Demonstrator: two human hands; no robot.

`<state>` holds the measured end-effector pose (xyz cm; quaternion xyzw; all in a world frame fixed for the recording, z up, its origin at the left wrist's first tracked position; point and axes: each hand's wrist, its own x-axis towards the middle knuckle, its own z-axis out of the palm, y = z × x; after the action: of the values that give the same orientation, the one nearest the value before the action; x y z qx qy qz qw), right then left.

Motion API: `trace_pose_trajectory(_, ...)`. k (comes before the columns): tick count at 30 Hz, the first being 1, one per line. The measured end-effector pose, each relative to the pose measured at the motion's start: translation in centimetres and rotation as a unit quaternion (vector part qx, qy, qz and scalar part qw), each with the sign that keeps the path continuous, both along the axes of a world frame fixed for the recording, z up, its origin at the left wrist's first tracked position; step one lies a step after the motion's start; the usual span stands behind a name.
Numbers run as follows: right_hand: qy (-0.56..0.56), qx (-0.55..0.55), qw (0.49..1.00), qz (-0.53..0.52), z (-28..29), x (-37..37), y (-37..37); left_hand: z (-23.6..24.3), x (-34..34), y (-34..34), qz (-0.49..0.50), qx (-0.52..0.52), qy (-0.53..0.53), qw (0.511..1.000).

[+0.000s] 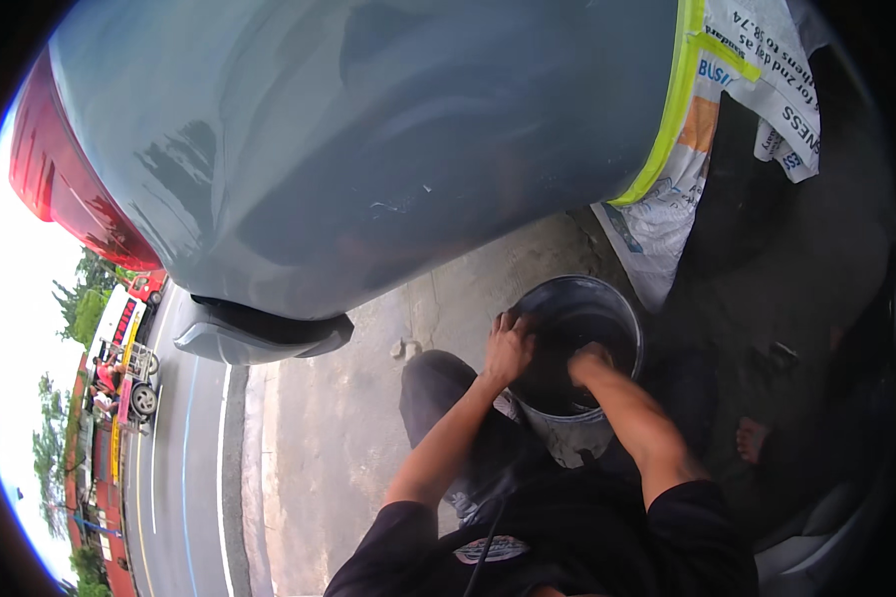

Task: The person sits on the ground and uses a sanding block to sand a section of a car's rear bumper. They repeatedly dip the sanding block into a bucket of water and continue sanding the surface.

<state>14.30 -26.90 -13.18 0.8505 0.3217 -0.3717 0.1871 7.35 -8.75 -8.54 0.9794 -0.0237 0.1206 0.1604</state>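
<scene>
1. the left hand [509, 348] rests on the near-left rim of a dark round bucket [622, 316], fingers bent over the edge and gripping it, the thumb side toward the person.
2. the right hand [589, 360] reaches down inside the same bucket, just right of the left hand; its fingers are curled and partly lost in the dark interior, so whether it holds anything cannot be told.
3. the bucket stands on the concrete ground [338, 438] directly under both hands, between the person's knees; its outer wall below the hands looks pale and smeared.
4. the inside of the bucket, beyond the fingertips, is dark and glossy; what it holds cannot be made out.
5. above and ahead of the hands hangs a grey-blue car body panel [368, 139], shiny, with a few small light marks on it.
6. up and to the right of the right hand, yellow-green masking tape [675, 109] runs along the panel's edge and holds sheets of newspaper [667, 214] that hang down just past the far side of the bucket.
7. far left of the left hand, a road [184, 448] with painted lines runs past, with a small vehicle [129, 383] at its side.
8. the person's knee in dark trousers [438, 383] sits just below the left wrist.
</scene>
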Motion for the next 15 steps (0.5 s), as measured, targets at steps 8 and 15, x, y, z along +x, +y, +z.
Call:
trace_pose_trajectory(8,-0.021,0.344,0.937,-0.062,8.0,1.1,-7.1,-1.5,-0.8,0.4,0.105,-0.155,0.030,0.982)
trace_pose_trajectory(15,-0.161,0.590,0.767,-0.193,10.2,-2.7,-8.2,-7.6,0.0,4.2,0.048,-0.167,0.062,0.983)
